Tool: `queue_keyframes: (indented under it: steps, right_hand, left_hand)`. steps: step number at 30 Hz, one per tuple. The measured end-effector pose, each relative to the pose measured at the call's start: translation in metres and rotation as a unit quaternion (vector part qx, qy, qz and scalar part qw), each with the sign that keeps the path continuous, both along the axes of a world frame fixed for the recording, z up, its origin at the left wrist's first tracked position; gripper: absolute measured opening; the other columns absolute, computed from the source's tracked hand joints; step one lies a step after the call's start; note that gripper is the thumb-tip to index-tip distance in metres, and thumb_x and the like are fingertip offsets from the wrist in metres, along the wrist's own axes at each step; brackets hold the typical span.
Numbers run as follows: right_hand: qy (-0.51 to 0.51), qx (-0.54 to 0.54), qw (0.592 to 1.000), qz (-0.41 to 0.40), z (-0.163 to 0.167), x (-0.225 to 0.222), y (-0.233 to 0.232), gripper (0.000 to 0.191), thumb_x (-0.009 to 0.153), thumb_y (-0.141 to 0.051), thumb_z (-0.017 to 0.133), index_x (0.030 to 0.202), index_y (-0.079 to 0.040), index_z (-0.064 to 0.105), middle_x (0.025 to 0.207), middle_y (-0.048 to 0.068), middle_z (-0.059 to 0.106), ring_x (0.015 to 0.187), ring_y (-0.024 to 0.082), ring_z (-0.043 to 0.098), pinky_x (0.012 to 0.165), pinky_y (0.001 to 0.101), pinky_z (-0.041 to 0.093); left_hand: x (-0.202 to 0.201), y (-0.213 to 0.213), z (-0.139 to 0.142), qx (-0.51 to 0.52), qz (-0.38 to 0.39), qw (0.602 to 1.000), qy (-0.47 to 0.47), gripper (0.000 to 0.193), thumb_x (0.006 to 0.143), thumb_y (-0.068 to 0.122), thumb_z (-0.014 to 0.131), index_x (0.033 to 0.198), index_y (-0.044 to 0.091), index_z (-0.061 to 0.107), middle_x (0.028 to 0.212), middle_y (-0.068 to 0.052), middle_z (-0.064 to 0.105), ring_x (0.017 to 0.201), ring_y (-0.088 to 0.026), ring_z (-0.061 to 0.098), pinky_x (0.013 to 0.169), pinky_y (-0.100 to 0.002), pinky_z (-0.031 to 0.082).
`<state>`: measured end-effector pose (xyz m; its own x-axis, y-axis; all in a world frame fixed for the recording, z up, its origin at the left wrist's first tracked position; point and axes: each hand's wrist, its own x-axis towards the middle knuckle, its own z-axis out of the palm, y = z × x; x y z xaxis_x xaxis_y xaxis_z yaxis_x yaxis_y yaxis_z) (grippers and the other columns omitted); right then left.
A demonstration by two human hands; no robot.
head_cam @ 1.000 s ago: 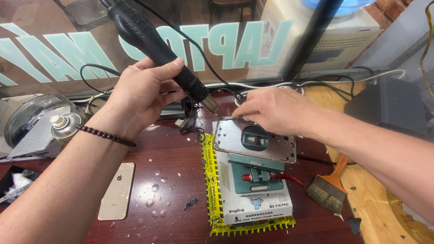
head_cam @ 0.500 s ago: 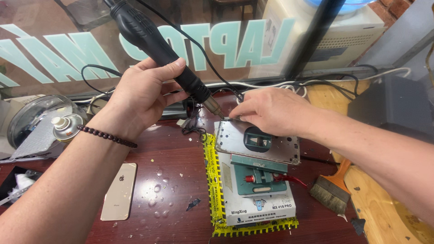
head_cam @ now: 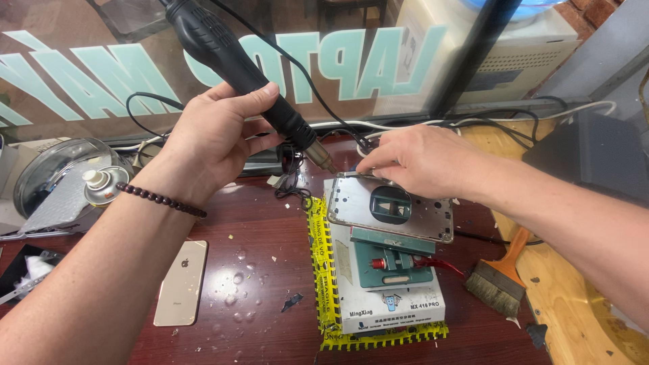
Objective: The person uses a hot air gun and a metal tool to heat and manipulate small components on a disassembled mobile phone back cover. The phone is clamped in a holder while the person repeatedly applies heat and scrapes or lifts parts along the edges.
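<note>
On my dark red tabletop (head_cam: 257, 318) I see a gold phone (head_cam: 181, 282) lying face down at left, a brush (head_cam: 497, 284) with an orange handle at right, and a round glass lid (head_cam: 51, 169) far left.

Left hand (head_cam: 213, 138) grips a black heat gun (head_cam: 236, 64), nozzle aimed at the metal phone frame (head_cam: 389, 206). Right hand (head_cam: 422, 162) pinches the frame's top edge. Gold phone (head_cam: 181, 282) and brush (head_cam: 499, 280) lie on the surface (head_cam: 257, 257).

Black hot-air wand (head_cam: 233, 64) slants nozzle-down toward silver phone frame (head_cam: 389, 206).
</note>
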<state>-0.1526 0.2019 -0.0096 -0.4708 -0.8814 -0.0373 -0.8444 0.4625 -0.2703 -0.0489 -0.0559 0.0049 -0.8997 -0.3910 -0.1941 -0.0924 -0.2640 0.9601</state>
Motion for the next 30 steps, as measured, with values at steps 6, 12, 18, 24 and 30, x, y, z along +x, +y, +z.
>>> queue_keyframes:
  steps: [6, 12, 18, 24, 30]
  right_hand:
    - [-0.001, 0.010, 1.000, 0.013, 0.002, -0.003, -0.002, 0.032, 0.084, -0.022, 0.069, 0.113, -0.024, 0.080, 0.100, 0.005, 0.075, 0.094, 0.029, 0.071, 0.081, 0.0438, 0.055]
    - [-0.044, -0.013, 0.999, 0.011, 0.000, -0.006, -0.001, 0.027, 0.085, -0.021, 0.068, 0.110, -0.022, 0.080, 0.101, 0.004, 0.075, 0.093, 0.027, 0.072, 0.081, 0.0420, 0.056]
    - [0.040, -0.014, 0.999, 0.002, -0.003, 0.004, 0.003, 0.027, 0.086, -0.025, 0.069, 0.110, -0.026, 0.082, 0.090, 0.004, 0.073, 0.088, 0.026, 0.071, 0.076, 0.0431, 0.054]
    - [0.012, -0.028, 1.000, 0.005, -0.003, 0.003, 0.003, 0.024, 0.086, -0.024, 0.069, 0.107, -0.024, 0.081, 0.088, 0.003, 0.073, 0.084, 0.024, 0.071, 0.073, 0.0415, 0.055]
    - [-0.003, -0.046, 0.999, 0.006, -0.008, 0.000, 0.005, 0.024, 0.087, -0.021, 0.069, 0.107, -0.023, 0.081, 0.087, 0.003, 0.074, 0.083, 0.023, 0.071, 0.074, 0.0407, 0.055]
  left_hand:
    - [-0.004, 0.004, 0.000, 0.001, 0.001, 1.000, -0.008, 0.014, 0.089, 0.018, 0.075, 0.098, 0.009, 0.069, 0.095, -0.001, 0.066, 0.081, -0.012, 0.059, 0.089, -0.039, 0.065]
    - [-0.003, 0.004, 0.000, -0.002, 0.001, 1.000, -0.006, 0.015, 0.089, 0.018, 0.075, 0.099, 0.008, 0.069, 0.095, -0.002, 0.066, 0.080, -0.012, 0.060, 0.090, -0.040, 0.065]
    - [-0.002, 0.003, -0.001, -0.001, 0.003, 1.000, -0.008, 0.014, 0.089, 0.017, 0.075, 0.099, 0.009, 0.069, 0.095, -0.001, 0.066, 0.078, -0.011, 0.058, 0.090, -0.040, 0.065]
    - [-0.003, 0.005, 0.000, -0.005, 0.003, 1.000, -0.011, 0.014, 0.089, 0.018, 0.075, 0.098, 0.008, 0.069, 0.095, -0.001, 0.066, 0.080, -0.012, 0.060, 0.090, -0.040, 0.064]
    - [-0.003, 0.005, 0.002, -0.010, -0.001, 1.000, -0.006, 0.014, 0.090, 0.018, 0.074, 0.099, 0.009, 0.068, 0.095, -0.001, 0.066, 0.083, -0.012, 0.061, 0.091, -0.039, 0.064]
